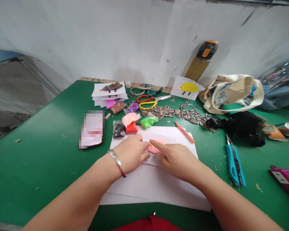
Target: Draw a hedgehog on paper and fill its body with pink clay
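Observation:
A flattened patch of pink modelling clay (pixel 156 147) lies on a small white card (pixel 170 136) on top of larger white paper sheets (pixel 144 186). My left hand (pixel 131 154), with a silver bangle at its wrist, touches the clay's left edge, thumb and index finger apart and the other fingers partly hidden. From the other side, my right hand (pixel 177 157) presses the clay with its stretched index finger; its other fingers are curled beneath. Just beyond my hands sit bags of pale pink clay (pixel 130 118), black clay (pixel 118 129) and green clay (pixel 148 122).
Sunflower seeds (pixel 190 114) spread behind the paper, near scissors (pixel 148 102). An orange pen (pixel 185 132) lies on the sheets' right side. A blue utility knife (pixel 234 163) rests right, blade showing. A phone (pixel 91 129) lies left. A bottle (pixel 202 59) leans against the wall beside a tote bag (pixel 231 93).

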`<state>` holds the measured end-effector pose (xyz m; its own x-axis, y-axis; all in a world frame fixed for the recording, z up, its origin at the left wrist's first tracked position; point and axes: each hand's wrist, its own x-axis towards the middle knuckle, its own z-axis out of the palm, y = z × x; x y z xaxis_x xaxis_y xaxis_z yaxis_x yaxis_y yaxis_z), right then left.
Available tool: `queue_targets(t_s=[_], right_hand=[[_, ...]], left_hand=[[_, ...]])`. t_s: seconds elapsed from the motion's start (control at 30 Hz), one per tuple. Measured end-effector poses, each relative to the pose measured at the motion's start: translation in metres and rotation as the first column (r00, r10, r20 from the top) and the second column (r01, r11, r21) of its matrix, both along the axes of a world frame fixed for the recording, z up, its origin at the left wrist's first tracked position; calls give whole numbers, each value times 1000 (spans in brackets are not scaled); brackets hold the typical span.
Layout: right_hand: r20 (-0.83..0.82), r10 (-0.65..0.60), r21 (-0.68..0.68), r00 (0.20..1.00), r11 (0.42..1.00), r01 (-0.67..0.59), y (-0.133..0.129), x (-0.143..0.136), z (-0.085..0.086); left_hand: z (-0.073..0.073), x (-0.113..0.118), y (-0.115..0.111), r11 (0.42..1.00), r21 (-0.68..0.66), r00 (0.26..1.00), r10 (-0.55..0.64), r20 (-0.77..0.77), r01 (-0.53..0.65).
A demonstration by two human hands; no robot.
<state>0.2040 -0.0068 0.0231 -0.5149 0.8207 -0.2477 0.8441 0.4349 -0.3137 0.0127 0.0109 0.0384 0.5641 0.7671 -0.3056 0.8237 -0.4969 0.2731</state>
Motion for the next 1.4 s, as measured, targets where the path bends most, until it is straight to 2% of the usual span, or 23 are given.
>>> queue_targets(t_s=[0.23,1.0,1.27,1.4], right_hand=[[15,20,18,1000,1000,-20,-3,-4,-5],[32,36,7,999,999,-36,-4,-1,3],[58,39,34,998,999,-41,-5,-10,2],[41,41,-1,998,999,-41,-2,-5,2]], left_hand=[[2,-1,0,1000,3,1000,-1,-1,1],[4,-1,3,1000,-7,1000,-1,-29,0],[3,1,2,1000,4,1000,3,-28,-3],[3,1,2,1000,3,999,-3,-38,3]])
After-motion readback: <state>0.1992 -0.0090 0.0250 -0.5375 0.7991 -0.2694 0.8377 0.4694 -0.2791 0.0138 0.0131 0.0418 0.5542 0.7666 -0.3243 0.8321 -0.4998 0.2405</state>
